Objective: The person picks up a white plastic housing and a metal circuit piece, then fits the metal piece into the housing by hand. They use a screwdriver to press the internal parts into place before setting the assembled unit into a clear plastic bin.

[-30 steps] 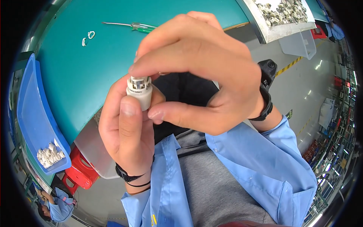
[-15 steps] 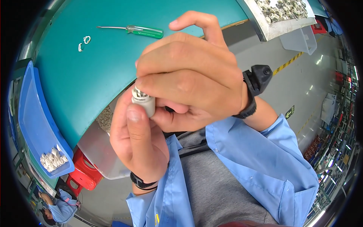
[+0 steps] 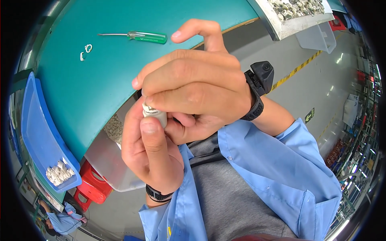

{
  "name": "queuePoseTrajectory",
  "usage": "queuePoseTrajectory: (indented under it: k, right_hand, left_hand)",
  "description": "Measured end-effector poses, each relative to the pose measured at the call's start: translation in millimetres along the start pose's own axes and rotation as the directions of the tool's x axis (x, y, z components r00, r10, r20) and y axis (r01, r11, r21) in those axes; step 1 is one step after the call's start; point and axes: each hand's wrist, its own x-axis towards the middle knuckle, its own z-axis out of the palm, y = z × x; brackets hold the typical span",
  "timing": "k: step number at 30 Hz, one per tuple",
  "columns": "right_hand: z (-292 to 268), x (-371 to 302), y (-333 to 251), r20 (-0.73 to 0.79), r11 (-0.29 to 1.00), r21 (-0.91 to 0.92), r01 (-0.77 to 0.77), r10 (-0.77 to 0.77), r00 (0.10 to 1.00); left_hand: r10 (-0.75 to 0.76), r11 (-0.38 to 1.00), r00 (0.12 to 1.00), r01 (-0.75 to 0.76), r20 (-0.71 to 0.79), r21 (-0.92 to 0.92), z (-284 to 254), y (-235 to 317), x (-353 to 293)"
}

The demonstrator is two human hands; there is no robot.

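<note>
My left hand (image 3: 150,154) grips a small white cylindrical part (image 3: 156,115) upright between thumb and fingers, close to my chest. My right hand (image 3: 197,90) covers the top of that part from above, its fingers curled over it and the index finger raised. The part's upper end is hidden under my right fingers. A black band with a small device (image 3: 259,86) sits on my right wrist.
A green-handled screwdriver (image 3: 136,37) and two small white rings (image 3: 85,51) lie on the teal table (image 3: 80,92). A blue tray (image 3: 40,136) with several white parts hangs at the left edge. A clear bin (image 3: 106,160) and a red stool (image 3: 90,188) are below; a tray of metal parts (image 3: 293,12) is top right.
Both hands have dropped lower in view and closer to my chest, still holding the white part. My right hand has closed further over its top, hiding more of it.
</note>
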Motion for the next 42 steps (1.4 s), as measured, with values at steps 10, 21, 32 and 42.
queuePoseTrajectory:
  k: [10, 21, 32, 42]
  right_hand:
    - [-14, -6, -2, 0.052, 0.992, -0.023, -0.125, 0.126, 0.991]
    - [-19, 10, 0, 0.145, 0.999, 0.007, 0.052, -0.052, 0.988]
    - [-28, 0, 0, 0.186, 0.997, 0.074, 0.004, -0.017, 0.982]
    - [-34, 9, -4, 0.169, 0.977, 0.05, -0.21, 0.198, 0.965]
  left_hand:
    - [-0.18, 0.983, 0.982, 0.178, 0.062, 0.035, 6, 0, -3]
    - [-0.19, 0.976, 0.977, 0.176, 0.101, 0.128, 10, 4, -6]
    - [-0.246, 0.969, 0.964, 0.245, 0.099, 0.023, 3, 1, -6]
    - [-0.274, 0.95, 0.95, 0.292, 0.152, -0.11, 3, 6, 3]
